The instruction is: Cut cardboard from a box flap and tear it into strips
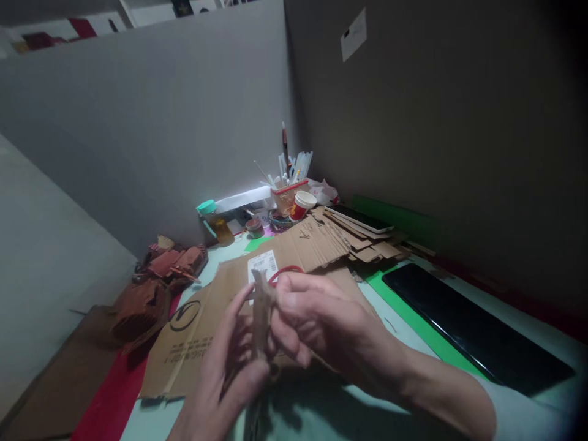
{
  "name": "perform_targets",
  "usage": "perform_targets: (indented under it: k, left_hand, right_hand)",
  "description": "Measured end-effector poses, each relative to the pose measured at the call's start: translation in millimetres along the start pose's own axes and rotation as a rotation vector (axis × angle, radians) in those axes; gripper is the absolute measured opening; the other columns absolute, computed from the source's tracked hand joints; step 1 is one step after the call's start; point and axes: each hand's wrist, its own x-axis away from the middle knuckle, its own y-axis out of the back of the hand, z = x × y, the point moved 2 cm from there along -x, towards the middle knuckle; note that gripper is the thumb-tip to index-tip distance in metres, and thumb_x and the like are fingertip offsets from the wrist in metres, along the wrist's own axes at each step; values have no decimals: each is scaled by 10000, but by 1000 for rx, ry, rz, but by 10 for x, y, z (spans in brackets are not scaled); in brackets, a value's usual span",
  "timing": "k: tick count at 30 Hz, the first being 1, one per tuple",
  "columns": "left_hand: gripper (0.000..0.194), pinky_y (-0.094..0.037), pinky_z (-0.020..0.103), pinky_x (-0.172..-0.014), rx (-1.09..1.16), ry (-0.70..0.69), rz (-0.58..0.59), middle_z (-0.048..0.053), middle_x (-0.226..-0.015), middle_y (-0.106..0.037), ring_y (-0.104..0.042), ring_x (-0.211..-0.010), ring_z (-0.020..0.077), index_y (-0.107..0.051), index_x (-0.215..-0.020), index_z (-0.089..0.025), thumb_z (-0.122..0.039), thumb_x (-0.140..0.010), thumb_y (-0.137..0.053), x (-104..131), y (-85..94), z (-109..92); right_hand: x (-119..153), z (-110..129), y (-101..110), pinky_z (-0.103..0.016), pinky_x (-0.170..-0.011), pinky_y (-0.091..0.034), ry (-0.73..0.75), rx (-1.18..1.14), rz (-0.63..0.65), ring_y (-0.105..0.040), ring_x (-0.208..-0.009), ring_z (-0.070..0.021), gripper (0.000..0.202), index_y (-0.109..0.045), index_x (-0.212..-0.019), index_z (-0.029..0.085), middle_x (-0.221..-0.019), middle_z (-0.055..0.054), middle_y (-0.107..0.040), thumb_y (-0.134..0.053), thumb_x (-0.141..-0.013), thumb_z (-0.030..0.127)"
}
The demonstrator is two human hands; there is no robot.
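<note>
A small strip of brown cardboard [261,315] is held upright between both hands, its torn top edge showing. My left hand [229,361] wraps around it from the left, thumb and fingers against it. The fingertips of my right hand [312,312] pinch the strip near its upper right side. Behind the hands lies a large flat cardboard sheet [202,331] with printed marks and a white label [264,263]. A red loop [289,269] shows just beyond my right hand.
A dark tablet [468,324] lies at right on green paper. Stacked cardboard with a phone [361,217] sits back right. A bottle [218,223], red-and-white cup [301,205] and filled holder [287,193] stand behind. Reddish-brown cardboard pieces [147,306] are at left.
</note>
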Motion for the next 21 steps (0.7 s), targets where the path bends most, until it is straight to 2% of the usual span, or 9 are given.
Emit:
perform_targets:
  k: [3,5,7,10,13,17,19,21]
  left_hand:
    - [776,-560,227,-622,408,185,-173,14,-1047,-760,-739,-937,230,-397,-1497,-318,-494,-819,-730,46,-94,-123]
    - [740,-579,228,-629,631,316,-281,24,-975,-768,-742,-891,228,-484,-1449,-261,-461,-794,-764,61,-115,-156]
    - [642,-618,285,-699,738,379,-328,74,-977,-769,-741,-873,251,-582,-1364,-177,-470,-814,-737,51,-104,-149]
    - [579,-637,367,-725,683,372,-369,161,-914,-756,-736,-805,286,-700,-1135,-73,-568,-837,-658,8,-36,-98]
    - [585,-634,364,-747,644,395,-361,158,-833,-738,-723,-770,258,-726,-943,-64,-631,-832,-632,-16,9,-66]
    - [635,-615,314,-746,648,407,-293,138,-832,-736,-705,-785,225,-701,-931,-81,-698,-845,-578,-8,-7,-82]
    - [686,-605,313,-692,586,391,-322,139,-823,-728,-698,-729,226,-674,-941,-86,-751,-802,-581,-9,-16,-71]
    - [739,-599,330,-655,499,307,-356,147,-830,-721,-702,-683,236,-638,-996,-82,-785,-783,-566,-33,-11,-55]
  right_hand:
    - [47,-7,-137,-234,-671,-402,-119,328,7,-501,-724,-110,172,-514,-846,183,-785,28,-555,-637,-929,271]
    - [71,-16,-219,-237,-678,-402,-233,534,34,-493,-763,-120,152,-507,-843,196,-820,31,-525,-654,-877,180]
    - [83,-28,-271,-239,-705,-419,-301,581,105,-497,-775,-123,187,-504,-845,202,-833,29,-517,-684,-838,151]
    - [92,-40,-283,-233,-737,-438,-328,537,199,-494,-759,-119,239,-513,-897,204,-833,25,-526,-738,-844,266]
    - [96,-33,-260,-229,-716,-443,-310,639,223,-495,-738,-120,236,-512,-886,208,-824,18,-529,-702,-862,345]
    - [71,-61,-237,-232,-661,-452,-233,818,215,-522,-698,-134,223,-483,-812,223,-766,21,-541,-643,-874,364]
    - [62,-110,-233,-225,-613,-452,-187,851,246,-536,-671,-134,193,-480,-795,226,-745,24,-559,-644,-856,306]
    - [73,-157,-230,-216,-583,-454,-94,955,245,-565,-658,-133,134,-508,-808,224,-752,22,-599,-638,-827,198]
